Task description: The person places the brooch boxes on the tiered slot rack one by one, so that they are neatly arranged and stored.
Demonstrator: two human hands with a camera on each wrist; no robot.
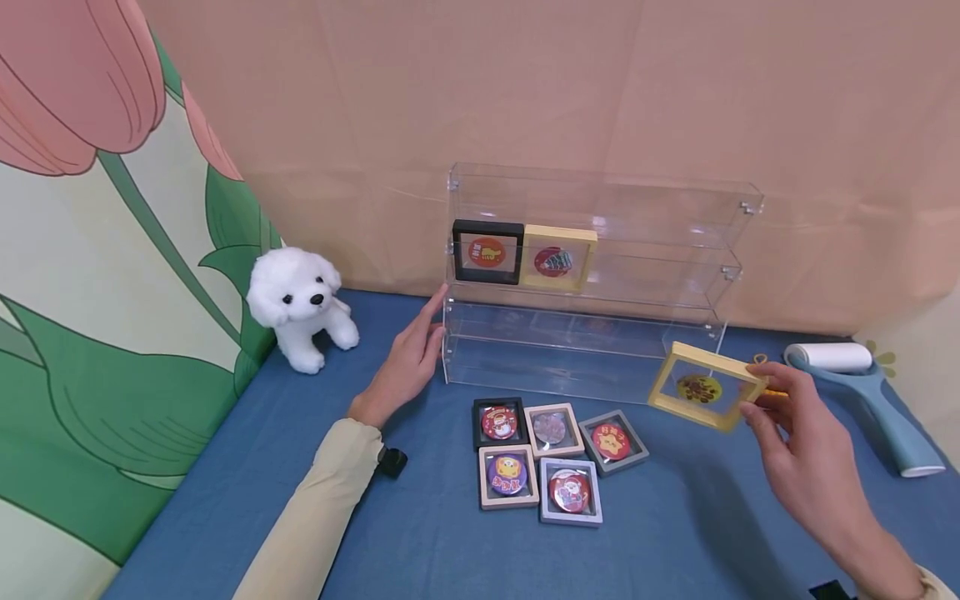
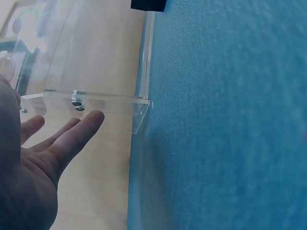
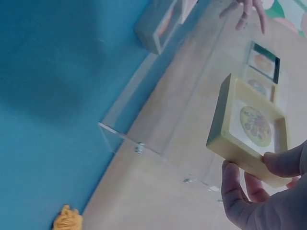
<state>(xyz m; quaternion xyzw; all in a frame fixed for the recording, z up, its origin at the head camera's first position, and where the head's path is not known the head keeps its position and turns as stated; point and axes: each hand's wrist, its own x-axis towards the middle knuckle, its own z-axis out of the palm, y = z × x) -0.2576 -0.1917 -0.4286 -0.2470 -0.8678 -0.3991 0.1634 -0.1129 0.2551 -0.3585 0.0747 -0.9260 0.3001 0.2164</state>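
My right hand [image 1: 813, 446] pinches a pale yellow display frame [image 1: 699, 388] by its right edge, thumb in front. A round yellow badge with dark spots sits inside its clear window. The frame is held up and tilted, off the cloth, before the right end of a clear acrylic tiered shelf [image 1: 570, 327]. Against the shelf's left side rest the extended fingers of my left hand [image 1: 405, 358]; in the left wrist view they are spread near a metal screw [image 2: 76, 101]. On an upper tier a black frame [image 1: 487, 252] and another yellow frame [image 1: 558, 258] stand side by side.
Several small badge frames [image 1: 547, 490] lie on the blue cloth [image 1: 450, 550] before the shelf. A white plush dog [image 1: 296, 304] sits at left. At right lies a blue-handled lint roller [image 1: 885, 417]; a small orange item [image 3: 67, 219] shows in the right wrist view.
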